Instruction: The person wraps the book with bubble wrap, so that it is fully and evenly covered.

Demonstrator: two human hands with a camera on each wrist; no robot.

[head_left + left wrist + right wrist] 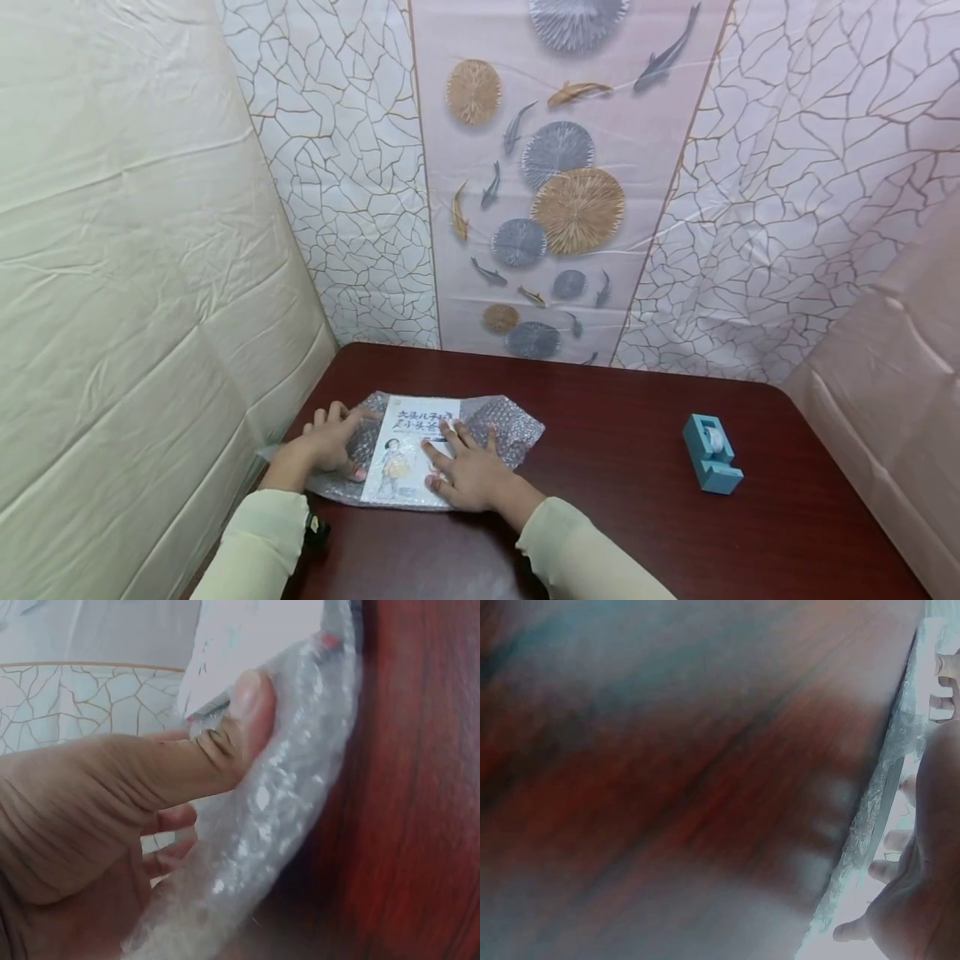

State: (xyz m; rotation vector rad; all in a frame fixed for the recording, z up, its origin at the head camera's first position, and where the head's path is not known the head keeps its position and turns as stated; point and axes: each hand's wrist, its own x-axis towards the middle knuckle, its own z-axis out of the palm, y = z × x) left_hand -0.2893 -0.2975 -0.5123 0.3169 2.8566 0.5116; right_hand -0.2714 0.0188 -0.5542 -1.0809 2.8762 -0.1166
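Observation:
A white picture book with a drawn figure and blue Chinese lettering lies on a sheet of bubble wrap. My right hand rests with spread fingers on the right part of its cover, hiding some of the lettering. Along the book's left edge, my left hand presses on the wrap, index finger near the top corner and thumb lower down. In the left wrist view the thumb touches the bubble wrap close beside the book's edge. The right wrist view catches the right hand over the book.
A blue tape dispenser with a roll of clear tape stands on the right of the dark red table. Patterned cloth hangs behind the table, and pale padded cloth hangs on the left.

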